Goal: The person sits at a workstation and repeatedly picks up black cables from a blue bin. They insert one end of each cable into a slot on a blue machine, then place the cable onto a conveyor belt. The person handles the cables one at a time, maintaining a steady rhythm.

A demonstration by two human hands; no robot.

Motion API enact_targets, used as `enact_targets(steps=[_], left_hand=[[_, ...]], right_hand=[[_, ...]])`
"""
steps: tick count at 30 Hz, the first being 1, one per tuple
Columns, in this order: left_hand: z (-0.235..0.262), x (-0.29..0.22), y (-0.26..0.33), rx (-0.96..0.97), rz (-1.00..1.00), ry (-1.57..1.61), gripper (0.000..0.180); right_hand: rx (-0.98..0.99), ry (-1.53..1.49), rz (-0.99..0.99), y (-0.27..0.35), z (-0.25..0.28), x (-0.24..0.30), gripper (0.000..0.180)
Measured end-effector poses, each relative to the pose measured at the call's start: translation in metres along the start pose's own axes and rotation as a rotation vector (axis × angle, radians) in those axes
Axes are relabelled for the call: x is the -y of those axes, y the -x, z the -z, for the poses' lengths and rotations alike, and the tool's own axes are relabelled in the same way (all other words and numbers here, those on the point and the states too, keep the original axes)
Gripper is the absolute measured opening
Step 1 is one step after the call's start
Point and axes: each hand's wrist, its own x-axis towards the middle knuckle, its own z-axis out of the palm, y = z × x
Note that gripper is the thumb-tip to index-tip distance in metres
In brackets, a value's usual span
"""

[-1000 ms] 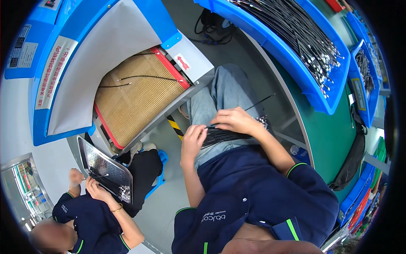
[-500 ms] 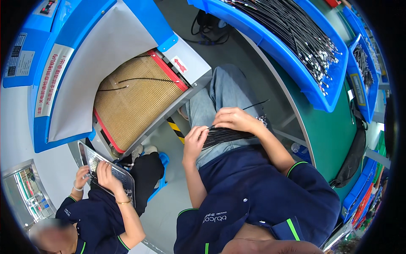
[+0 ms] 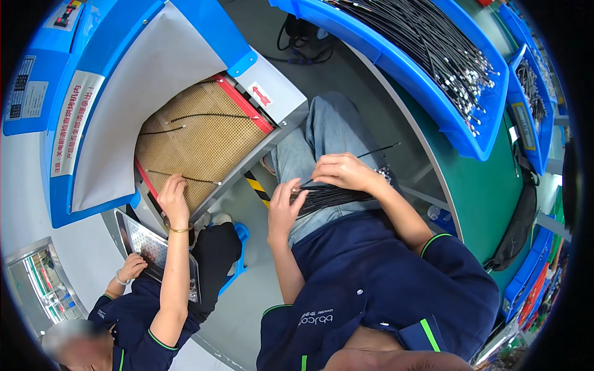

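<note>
A bundle of thin black cables (image 3: pixel 334 199) lies across my lap, its small connector ends gathered on the right. My right hand (image 3: pixel 346 173) is closed above the bundle and pinches a single black cable (image 3: pixel 378 150); one end sticks out to the upper right. At the cable's other end is my left hand (image 3: pixel 286 207), its thumb and index finger apart by the tip. Whether those fingertips touch the cable is too small to tell.
Left of my legs a mesh conveyor belt (image 3: pixel 204 139) carries several black cables under a blue machine's white curtain (image 3: pixel 136 93). A co-worker's hand (image 3: pixel 173 198) reaches over it; a metal tray (image 3: pixel 151 238) rests on their lap. A blue bin (image 3: pixel 495 123) of cables stands on the green table (image 3: pixel 467 191).
My left fingers have parted and shifted slightly left. The co-worker's hand has moved from the tray up to the belt, where another cable now lies. My right hand stays nearly in place.
</note>
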Motion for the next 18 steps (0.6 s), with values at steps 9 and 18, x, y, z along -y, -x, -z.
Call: enact_targets(steps=[9,18], left_hand=[[-0.0024,0.0074,0.0002,-0.101,-0.169,-0.048,0.016],[-0.0024,0.0052,-0.0021,-0.134,-0.237,-0.053,0.016]], right_hand=[[-0.017,-0.020,-0.010,0.0003,0.0017,0.0023,0.009],[0.004,-0.093,-0.046,0.0000,0.0009,0.0028,0.009]])
